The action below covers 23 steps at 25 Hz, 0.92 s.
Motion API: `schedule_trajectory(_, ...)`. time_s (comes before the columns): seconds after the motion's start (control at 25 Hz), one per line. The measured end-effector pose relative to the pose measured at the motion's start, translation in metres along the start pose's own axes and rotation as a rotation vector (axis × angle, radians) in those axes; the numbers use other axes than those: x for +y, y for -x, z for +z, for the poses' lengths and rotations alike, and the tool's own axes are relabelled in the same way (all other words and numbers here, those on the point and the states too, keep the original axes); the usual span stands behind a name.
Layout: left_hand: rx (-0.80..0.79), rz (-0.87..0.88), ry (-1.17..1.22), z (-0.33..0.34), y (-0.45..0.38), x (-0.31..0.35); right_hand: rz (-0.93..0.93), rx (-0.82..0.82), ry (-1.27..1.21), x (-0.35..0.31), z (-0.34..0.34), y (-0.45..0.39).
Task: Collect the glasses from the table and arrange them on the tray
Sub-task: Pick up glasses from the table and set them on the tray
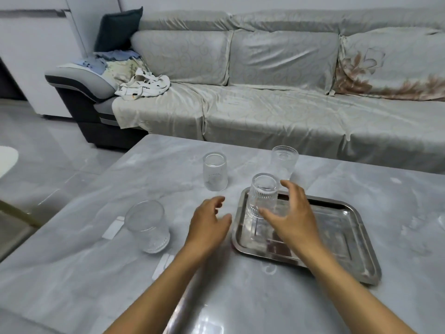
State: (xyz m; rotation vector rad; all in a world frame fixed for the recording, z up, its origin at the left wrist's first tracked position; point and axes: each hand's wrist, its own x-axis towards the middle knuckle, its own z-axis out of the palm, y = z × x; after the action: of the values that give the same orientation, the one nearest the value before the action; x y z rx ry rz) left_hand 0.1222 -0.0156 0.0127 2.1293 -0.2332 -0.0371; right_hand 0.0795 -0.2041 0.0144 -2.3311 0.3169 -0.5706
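Right hand (pixel 292 213) hovers over the tray (pixel 346 227), fingers spread wide and curved around the ribbed glass (pixel 261 197) without visibly pressing it; I cannot tell whether a fingertip just brushes its lower wall. Left hand (pixel 208 225) hangs above the table (pixel 240 304) just left of the tray, fingers loose and apart, holding nothing.

That ribbed glass stands upside down in the tray's far left corner, base uppermost. Three more wait on the table: a smooth glass (pixel 215 171) beyond the tray to the left, a patterned glass (pixel 283 162) just behind the tray's far edge, and a wide glass (pixel 147 225) well left of the tray, nearest the person.

These look like ordinary clear tumblers, rigid and brittle, likely light enough for one hand each. Smooth walls would be slippery, so I would wrap the fingers around the middle of the body with the thumb opposite, rather than pinching the rim. Ribbing low on the tray glass and the wide one should give a surer hold. Steel tray against glass means a hard landing could chip, so each wants setting down gently and clear of its neighbour.

All four are transparent and empty, their shapes differing slightly, with faint bands of texture.
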Motion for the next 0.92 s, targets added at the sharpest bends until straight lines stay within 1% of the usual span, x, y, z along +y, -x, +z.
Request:
schedule_trajectory(0.04, 0.132, 0.125, -0.179, -0.021, 0.001, 0.002, -0.007, 0.003, -0.011, 0.000, -0.003, 0.019)
schedule_trajectory(0.08, 0.257, 0.226, -0.433, -0.044, 0.004, 0.001, -0.014, -0.013, -0.015, -0.001, -0.006, 0.036)
schedule_trajectory(0.12, 0.319, 0.245, -0.683, -0.067, 0.007, -0.001, -0.014, -0.040, -0.009, -0.002, -0.009, 0.051)
schedule_trajectory(0.16, 0.273, 0.146, -0.880, -0.088, 0.011, -0.006, -0.007, -0.069, -0.002, -0.003, -0.012, 0.062)
schedule_trajectory(0.2, 0.160, -0.012, -0.974, -0.106, 0.015, -0.013, 0.013, -0.095, 0.001, -0.005, -0.016, 0.071)
schedule_trajectory(0.24, 0.032, -0.164, -0.958, -0.120, 0.018, -0.020, 0.033, -0.112, -0.008, -0.008, -0.020, 0.077)
schedule_trajectory(0.28, -0.064, -0.258, -0.863, -0.128, 0.020, -0.026, 0.051, -0.117, -0.028, -0.011, -0.023, 0.080)
schedule_trajectory(0.32, -0.109, -0.282, -0.765, -0.133, 0.020, -0.030, 0.055, -0.115, -0.042, -0.014, -0.026, 0.082)
schedule_trajectory(0.36, -0.102, -0.266, -0.696, -0.134, 0.022, -0.029, 0.055, -0.117, -0.030, -0.018, -0.031, 0.086)
schedule_trajectory(0.44, -0.026, -0.229, -0.659, -0.134, 0.027, -0.017, 0.032, -0.157, 0.048, -0.024, -0.037, 0.094)
schedule_trajectory(0.48, 0.033, -0.188, -0.677, -0.132, 0.031, -0.009, 0.035, -0.170, 0.052, -0.026, -0.039, 0.098)
schedule_trajectory(0.52, 0.101, -0.101, -0.691, -0.127, 0.035, -0.001, 0.078, -0.173, 0.008, -0.031, -0.042, 0.101)
schedule_trajectory(0.56, 0.160, 0.027, -0.675, -0.120, 0.038, 0.010, 0.163, -0.206, -0.110, -0.036, -0.046, 0.102)
schedule_trajectory(0.6, 0.193, 0.162, -0.599, -0.112, 0.043, 0.023, 0.306, -0.282, -0.310, -0.043, -0.048, 0.100)
schedule_trajectory(0.64, 0.187, 0.281, -0.472, -0.101, 0.051, 0.036, 0.484, -0.404, -0.574, -0.050, -0.048, 0.099)
schedule_trajectory(0.68, 0.144, 0.375, -0.323, -0.085, 0.059, 0.052, 0.628, -0.510, -0.861, -0.057, -0.047, 0.097)
schedule_trajectory(0.72, 0.080, 0.443, -0.179, -0.066, 0.068, 0.065, 0.705, -0.552, -1.119, -0.061, -0.046, 0.094)
schedule_trajectory(0.8, -0.013, 0.521, 0.012, -0.025, 0.080, 0.083, 0.712, -0.491, -1.476, -0.061, -0.047, 0.085)
schedule_trajectory(0.84, -0.041, 0.531, 0.066, -0.008, 0.080, 0.087, 0.695, -0.432, -1.581, -0.056, -0.050, 0.080)
schedule_trajectory(0.88, -0.091, 0.517, 0.111, 0.004, 0.077, 0.087, 0.682, -0.384, -1.609, -0.049, -0.054, 0.075)
schedule_trajectory(0.92, -0.163, 0.496, 0.141, 0.013, 0.071, 0.081, 0.668, -0.336, -1.549, -0.037, -0.058, 0.070)
